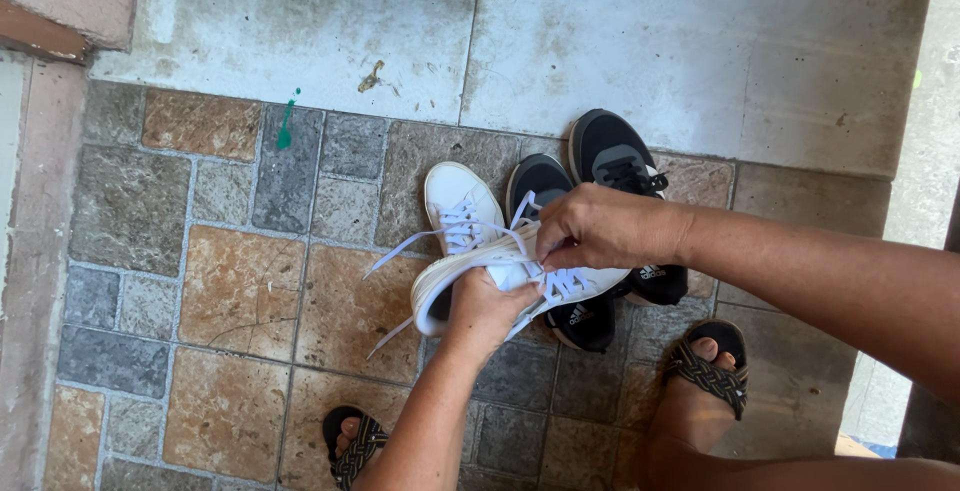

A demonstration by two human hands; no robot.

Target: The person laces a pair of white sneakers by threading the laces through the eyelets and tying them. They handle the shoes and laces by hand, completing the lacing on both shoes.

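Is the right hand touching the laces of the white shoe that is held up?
Touching. In the head view, the fingers of the right hand pinch the laces of the white shoe, which the left hand grips from below.

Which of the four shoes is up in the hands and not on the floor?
The white shoe tipped on its side: the left hand holds it while the right hand pinches its laces. The other white shoe and two black shoes rest on the tiles.

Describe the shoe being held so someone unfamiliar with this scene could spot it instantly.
On the stone-tiled floor, four sneakers cluster near the pale concrete step. The held white sneaker is lifted on its side, gripped by the left hand while the right hand pulls its laces.
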